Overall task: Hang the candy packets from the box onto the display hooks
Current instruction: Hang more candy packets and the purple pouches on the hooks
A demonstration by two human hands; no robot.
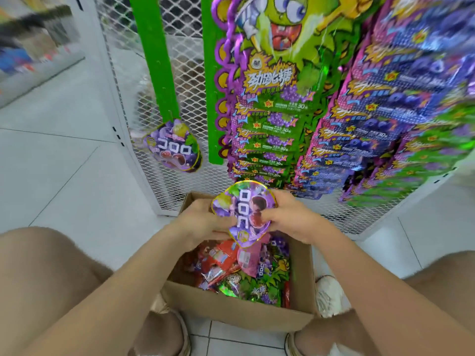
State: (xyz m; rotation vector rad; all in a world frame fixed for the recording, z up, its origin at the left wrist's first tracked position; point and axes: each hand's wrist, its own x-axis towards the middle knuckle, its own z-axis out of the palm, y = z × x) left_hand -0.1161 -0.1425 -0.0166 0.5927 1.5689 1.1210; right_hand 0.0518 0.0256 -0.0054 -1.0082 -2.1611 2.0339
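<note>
A round purple grape candy packet (244, 211) is held above the cardboard box (239, 314), turned sideways. My left hand (203, 222) grips its left edge, and my right hand (285, 217) pinches its right edge. The box on the floor holds several red, green and purple packets (239, 273). An identical purple packet (174, 147) hangs from a hook low on the white mesh rack (128, 80), to the upper left of my hands.
Rows of green and purple candy packets (272, 124) and blue-purple ones (372, 124) hang on the rack at right. A green strip (156, 60) runs down the mesh. My knees flank the box on the white tiled floor (64, 163).
</note>
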